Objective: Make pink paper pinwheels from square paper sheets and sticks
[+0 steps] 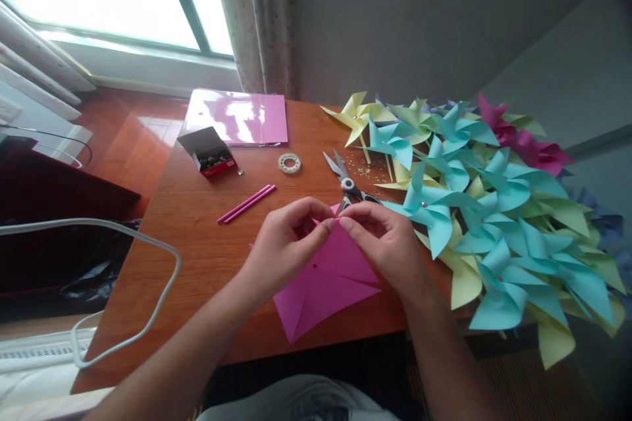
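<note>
A magenta paper square [316, 296], slit from its corners toward a small hole near the middle, lies at the table's front edge. My left hand [291, 237] pinches the paper's far edge between thumb and forefinger. Close beside it, my right hand [380, 237] pinches the same edge, the two thumb tips almost meeting. Just beyond my right hand lie open scissors [347, 185] with grey and black handles, partly hidden by that hand. Two pink sticks [247, 204] rest to the left of my hands.
Many finished pinwheels [498, 276] in turquoise, yellow and magenta pile up on the right. An open box of pins [212, 161], a tape roll [289, 163] and a plastic pack of pink paper [241, 118] stand at the back. A white cable [172, 276] loops over the left edge.
</note>
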Motion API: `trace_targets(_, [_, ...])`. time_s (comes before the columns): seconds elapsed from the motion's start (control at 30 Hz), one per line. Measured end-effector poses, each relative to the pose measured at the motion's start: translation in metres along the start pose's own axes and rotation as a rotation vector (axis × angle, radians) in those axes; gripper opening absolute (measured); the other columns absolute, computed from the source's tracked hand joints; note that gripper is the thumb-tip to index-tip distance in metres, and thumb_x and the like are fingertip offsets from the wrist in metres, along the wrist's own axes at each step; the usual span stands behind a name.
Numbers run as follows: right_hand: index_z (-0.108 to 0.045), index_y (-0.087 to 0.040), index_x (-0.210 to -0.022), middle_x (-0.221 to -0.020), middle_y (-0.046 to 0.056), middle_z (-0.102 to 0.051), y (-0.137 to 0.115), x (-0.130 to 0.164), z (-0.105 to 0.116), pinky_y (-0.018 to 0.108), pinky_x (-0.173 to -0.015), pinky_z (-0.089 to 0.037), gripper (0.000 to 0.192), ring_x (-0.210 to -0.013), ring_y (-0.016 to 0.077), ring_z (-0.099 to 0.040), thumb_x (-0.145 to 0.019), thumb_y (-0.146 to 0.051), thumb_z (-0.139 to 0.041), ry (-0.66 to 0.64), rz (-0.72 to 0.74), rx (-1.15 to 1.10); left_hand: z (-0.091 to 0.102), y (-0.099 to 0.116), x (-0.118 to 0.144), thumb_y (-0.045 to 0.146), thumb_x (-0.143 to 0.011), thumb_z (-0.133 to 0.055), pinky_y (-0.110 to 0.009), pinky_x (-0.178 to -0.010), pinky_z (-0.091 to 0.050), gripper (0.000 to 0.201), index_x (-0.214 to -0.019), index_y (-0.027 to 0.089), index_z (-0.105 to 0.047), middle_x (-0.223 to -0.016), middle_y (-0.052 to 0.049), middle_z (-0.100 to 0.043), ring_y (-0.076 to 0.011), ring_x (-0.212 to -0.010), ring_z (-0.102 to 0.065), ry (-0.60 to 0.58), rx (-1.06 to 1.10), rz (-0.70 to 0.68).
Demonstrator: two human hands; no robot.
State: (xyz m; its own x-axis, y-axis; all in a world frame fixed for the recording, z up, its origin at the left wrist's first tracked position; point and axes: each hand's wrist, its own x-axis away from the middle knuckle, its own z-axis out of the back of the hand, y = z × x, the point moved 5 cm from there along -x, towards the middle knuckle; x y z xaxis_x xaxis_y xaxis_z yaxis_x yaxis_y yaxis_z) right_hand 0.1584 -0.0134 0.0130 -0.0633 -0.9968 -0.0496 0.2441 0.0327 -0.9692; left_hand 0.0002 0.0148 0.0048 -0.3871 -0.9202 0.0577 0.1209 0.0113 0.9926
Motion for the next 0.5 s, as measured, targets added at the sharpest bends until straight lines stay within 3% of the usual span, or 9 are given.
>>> trace_targets(0.5, [-0.072, -0.021, -0.086, -0.086, 0.004, -0.075, -0.0076, 0.0015, -0.0022, 0.031, -0.076, -0.057, 0.005, -0.082, 0.0202, -0.070, -0.088, -0.023, -0.068, -0.011, 0.049, 0.103, 0.0000, 0.0038, 0.0010, 0.033, -0.089, -0.066, -0.021, -0.053, -0.039, 0.019, -0.085, 0.015, -0.069, -0.068, -0.001, -0.063, -0.0114, -0.060, -0.051, 0.008, -0.073, -0.052])
